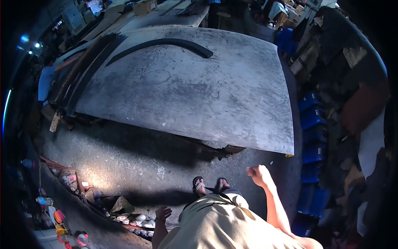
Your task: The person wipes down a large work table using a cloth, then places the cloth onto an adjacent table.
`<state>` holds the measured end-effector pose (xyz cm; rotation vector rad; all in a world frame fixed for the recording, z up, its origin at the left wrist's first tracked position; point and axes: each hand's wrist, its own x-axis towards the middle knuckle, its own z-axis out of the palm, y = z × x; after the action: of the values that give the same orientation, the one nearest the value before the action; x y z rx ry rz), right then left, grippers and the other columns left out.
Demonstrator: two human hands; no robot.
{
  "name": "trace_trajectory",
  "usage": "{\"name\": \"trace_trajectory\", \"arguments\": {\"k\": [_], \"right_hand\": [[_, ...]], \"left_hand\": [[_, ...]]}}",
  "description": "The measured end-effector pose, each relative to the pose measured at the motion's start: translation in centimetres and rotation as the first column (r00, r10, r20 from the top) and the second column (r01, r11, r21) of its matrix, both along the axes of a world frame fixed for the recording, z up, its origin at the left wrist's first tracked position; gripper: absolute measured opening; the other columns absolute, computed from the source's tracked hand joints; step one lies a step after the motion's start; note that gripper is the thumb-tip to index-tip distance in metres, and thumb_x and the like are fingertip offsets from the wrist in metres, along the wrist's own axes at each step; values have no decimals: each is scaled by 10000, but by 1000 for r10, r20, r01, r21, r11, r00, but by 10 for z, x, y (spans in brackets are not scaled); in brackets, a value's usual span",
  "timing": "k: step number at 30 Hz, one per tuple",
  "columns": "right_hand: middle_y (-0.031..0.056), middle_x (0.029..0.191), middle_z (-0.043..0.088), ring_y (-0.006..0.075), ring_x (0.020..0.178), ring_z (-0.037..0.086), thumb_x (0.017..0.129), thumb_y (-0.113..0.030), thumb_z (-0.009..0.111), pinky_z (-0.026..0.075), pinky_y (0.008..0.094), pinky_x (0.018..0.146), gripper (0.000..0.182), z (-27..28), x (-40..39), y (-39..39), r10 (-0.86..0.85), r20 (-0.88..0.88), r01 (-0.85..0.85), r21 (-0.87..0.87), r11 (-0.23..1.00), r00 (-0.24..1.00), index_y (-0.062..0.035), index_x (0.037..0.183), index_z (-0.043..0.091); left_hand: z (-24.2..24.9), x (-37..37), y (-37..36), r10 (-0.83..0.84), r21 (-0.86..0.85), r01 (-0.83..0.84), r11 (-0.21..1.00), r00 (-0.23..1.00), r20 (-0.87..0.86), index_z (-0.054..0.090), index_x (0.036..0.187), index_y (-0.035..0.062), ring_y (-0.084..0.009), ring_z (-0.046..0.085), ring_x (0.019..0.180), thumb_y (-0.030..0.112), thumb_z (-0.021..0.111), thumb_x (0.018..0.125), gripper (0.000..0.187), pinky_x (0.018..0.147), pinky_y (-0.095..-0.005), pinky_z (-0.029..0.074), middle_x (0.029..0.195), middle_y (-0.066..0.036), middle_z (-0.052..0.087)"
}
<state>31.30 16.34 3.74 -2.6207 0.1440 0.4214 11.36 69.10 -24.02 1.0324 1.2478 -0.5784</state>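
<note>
My right hand (260, 176) is held out at waist height in a loose fist, with nothing showing in it. It is nearest to the front right corner of a large worn grey-white tabletop (199, 95), without touching it. Low at my side hangs my left hand (163, 213), its fingers apart and nothing in them. On the tabletop, toward the back, lies a curved black strip (166, 42). Several long dark strips (89, 68) are gathered along the table's left end.
Blue plastic bins (311, 154) line the right side, beside piled dark sheets (352, 74). Bottles and clutter (58, 216) stand lower left, near a heap of pale pieces (139, 220) on the floor. A person in a light blue top (44, 83) is at the far left.
</note>
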Motion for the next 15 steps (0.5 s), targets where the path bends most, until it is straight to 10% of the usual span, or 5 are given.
{"name": "trace_trajectory", "arguments": {"k": [3, 12, 15], "right_hand": [[205, 665, 626, 392, 643, 634, 893, -204, 608, 494, 430, 606, 262, 11, 39, 43, 85, 71, -85, 1, 996, 994, 7, 745, 657], [185, 714, 646, 378, 690, 646, 865, -62, 537, 494, 432, 644, 147, -39, 220, 103, -51, 227, 10, 179, 984, 973, -15, 926, 662], [147, 780, 682, 326, 730, 668, 806, 12, 498, 510, 410, 672, 281, -52, 301, 146, 82, 259, -177, 369, 912, 963, -44, 1023, 668]], "left_hand": [[7, -14, -6, 57, -68, -62, 996, 995, -76, 533, 1237, 8, -351, 674, 937, 270, 546, 864, 456, 848, -477, 529, 1066, -228, 669], [44, 61, -13, -602, 244, 572, 783, 796, 66, 594, 1268, 52, -268, 637, 976, 263, 509, 891, 440, 824, -400, 495, 1113, -182, 676], [48, 69, 11, -196, 119, 193, 974, 980, 13, 566, 1302, 52, -263, 666, 969, 261, 436, 952, 428, 805, -376, 529, 1104, -167, 688]]}}
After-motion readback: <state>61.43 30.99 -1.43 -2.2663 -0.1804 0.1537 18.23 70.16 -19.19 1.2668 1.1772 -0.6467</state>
